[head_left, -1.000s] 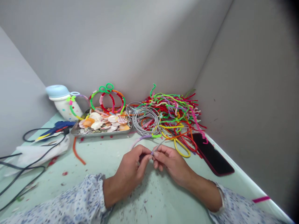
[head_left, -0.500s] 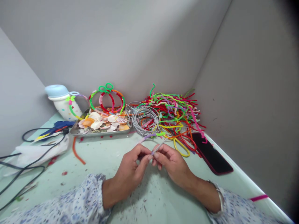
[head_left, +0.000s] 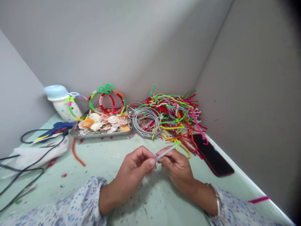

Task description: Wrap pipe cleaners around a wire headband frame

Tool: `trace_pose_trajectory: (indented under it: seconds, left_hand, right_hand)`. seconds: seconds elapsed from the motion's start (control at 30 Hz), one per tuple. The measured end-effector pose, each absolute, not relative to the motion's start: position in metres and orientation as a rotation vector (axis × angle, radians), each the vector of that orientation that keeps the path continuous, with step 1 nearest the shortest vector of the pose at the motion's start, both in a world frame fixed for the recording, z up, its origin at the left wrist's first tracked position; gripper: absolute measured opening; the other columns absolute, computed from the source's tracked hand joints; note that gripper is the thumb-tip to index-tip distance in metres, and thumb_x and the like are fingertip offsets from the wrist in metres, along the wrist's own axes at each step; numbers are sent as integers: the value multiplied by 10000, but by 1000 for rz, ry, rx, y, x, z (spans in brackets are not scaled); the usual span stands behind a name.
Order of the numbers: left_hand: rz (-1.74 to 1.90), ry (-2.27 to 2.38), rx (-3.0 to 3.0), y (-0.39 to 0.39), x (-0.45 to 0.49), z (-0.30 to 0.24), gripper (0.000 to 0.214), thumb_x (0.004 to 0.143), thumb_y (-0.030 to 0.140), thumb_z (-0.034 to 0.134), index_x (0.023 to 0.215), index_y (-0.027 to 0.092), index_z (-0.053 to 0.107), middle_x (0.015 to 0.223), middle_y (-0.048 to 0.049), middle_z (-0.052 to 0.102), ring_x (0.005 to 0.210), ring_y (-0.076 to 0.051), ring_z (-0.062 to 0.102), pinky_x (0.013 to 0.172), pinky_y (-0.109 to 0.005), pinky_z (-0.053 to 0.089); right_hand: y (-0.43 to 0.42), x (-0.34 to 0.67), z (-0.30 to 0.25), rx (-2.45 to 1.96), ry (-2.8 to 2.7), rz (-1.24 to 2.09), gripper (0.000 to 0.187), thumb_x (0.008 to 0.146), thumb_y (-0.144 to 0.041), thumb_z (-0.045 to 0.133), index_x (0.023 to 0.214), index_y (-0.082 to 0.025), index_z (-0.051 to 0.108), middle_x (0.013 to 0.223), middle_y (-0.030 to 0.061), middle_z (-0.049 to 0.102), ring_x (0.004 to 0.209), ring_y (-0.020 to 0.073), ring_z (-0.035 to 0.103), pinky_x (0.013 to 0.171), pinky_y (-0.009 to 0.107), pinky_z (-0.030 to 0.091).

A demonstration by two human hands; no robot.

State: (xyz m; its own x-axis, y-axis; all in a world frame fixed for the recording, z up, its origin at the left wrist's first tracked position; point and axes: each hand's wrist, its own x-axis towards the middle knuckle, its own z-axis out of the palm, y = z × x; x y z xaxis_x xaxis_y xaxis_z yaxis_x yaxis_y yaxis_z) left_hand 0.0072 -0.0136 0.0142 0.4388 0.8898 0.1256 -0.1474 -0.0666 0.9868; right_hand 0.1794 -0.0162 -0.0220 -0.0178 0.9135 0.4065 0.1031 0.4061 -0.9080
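Note:
My left hand [head_left: 136,168] and my right hand [head_left: 177,166] meet over the pale green table [head_left: 105,163], fingertips pinched together on one thin pale purple pipe cleaner [head_left: 167,151] with a green tip. The piece runs up and to the right from the pinch, over my right fingers. Both hands are closed on it. A heap of coloured pipe cleaners [head_left: 175,114] lies just beyond my right hand, with a coil of grey wire [head_left: 146,121] beside it.
A metal tray of seashells [head_left: 103,125] stands at the back, with pipe-cleaner hoops [head_left: 108,97] and a white and blue jug [head_left: 61,102] behind it. A dark phone [head_left: 213,153] lies on the right. Black cables [head_left: 28,157], a white bag and an orange strand [head_left: 77,153] lie left.
The purple pipe cleaner's long curved part, earlier arching left over the table, has swung round; it now points up and right over my right hand. Both hands shifted slightly right.

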Motion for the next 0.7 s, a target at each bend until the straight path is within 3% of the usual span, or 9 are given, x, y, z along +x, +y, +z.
trace_pose_trajectory:
  seconds: [0.2,0.47,0.7]
  left_hand:
    - [912,630,1186,-13,8,12,220,831,359,691,823,153,613,660,12,581,561,-86,495,546,-210,397]
    - [964,667,1098,-4,10,9,231,797,353,720,816,148,614,622,25,566,546,-80,494,547,-204,397]
    - [1113,786,1354,-5,5,18,148,832,298,681,843,164,620,674,20,594,607,-98,533,584,-212,447]
  right_hand:
    - [-18,182,-26,-964,-1448,812,107,843,-352,683,887,-287,755,785,42,677,710,204,612,682,345,493]
    - [-15,175,-13,-1117,-1359,893,148,849,-367,653,780,-239,681,728,16,625,571,149,548,538,283,460]
    - [-26,175,-3,-1068,-1418,903,187,896,-369,590,788,-229,650,681,1,573,581,140,523,555,275,429]
